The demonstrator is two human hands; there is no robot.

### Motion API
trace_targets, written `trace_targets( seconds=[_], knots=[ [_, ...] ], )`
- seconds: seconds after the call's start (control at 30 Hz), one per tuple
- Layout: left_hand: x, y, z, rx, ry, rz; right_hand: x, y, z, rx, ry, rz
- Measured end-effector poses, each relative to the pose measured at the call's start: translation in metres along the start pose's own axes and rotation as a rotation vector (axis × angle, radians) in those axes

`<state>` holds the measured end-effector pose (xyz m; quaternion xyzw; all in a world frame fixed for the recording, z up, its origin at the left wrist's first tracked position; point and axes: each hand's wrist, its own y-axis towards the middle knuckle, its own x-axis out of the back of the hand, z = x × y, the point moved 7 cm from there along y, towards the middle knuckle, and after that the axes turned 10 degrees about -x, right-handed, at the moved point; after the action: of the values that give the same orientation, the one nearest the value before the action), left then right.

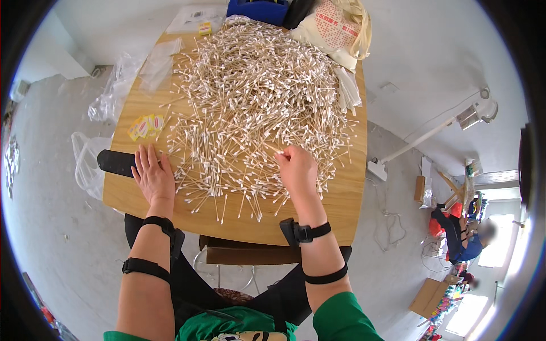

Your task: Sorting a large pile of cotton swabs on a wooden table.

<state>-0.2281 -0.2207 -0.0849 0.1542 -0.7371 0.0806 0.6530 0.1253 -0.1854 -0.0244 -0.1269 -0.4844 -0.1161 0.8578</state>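
Observation:
A large heap of loose cotton swabs (261,74) covers most of the wooden table, with thin wooden sticks and white tips pointing every way. At the heap's near right side, my right hand (300,170) is closed, thumb and forefinger pinched around a cotton swab whose white tip shows at the fingertips. My left hand (154,177) lies flat near the table's left edge, fingers spread and holding nothing. Its fingertips touch or rest right beside a long black object (115,163), whose kind I cannot tell. Several small yellow cards (147,126) lie just beyond that hand.
Clear plastic bags (116,85) hang over the left edge. A cream cloth bag (330,31) and a blue object (259,10) stand at the far end. Below the near edge is a cardboard box (244,253). A white-armed stand (421,139) and another person (471,244) are on the right.

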Motion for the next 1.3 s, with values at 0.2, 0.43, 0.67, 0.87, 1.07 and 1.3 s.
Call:
trace_targets(
  seconds=[0.2,0.43,0.67,0.87,1.07,1.3],
  knots=[
    [0.002,0.0,-0.005,0.017,-0.032,0.015,-0.008,-0.036,0.004,0.05,0.116,0.092],
    [0.003,0.001,-0.002,0.031,-0.036,0.019,-0.017,-0.055,0.008,0.278,0.039,0.023],
    [0.0,0.0,-0.002,0.021,-0.053,0.009,-0.021,-0.055,-0.007,0.186,0.081,0.071],
    [0.007,-0.002,0.005,-0.018,-0.203,-0.179,-0.023,-0.061,-0.018,-0.071,0.441,0.246],
    [0.021,-0.043,-0.02,-0.4,-0.472,-0.186,-0.023,-0.12,0.001,0.026,0.521,0.33],
    [0.05,-0.157,-0.109,-0.292,-1.306,0.478,-0.019,-0.182,0.024,0.205,0.481,0.351]
  ],
)
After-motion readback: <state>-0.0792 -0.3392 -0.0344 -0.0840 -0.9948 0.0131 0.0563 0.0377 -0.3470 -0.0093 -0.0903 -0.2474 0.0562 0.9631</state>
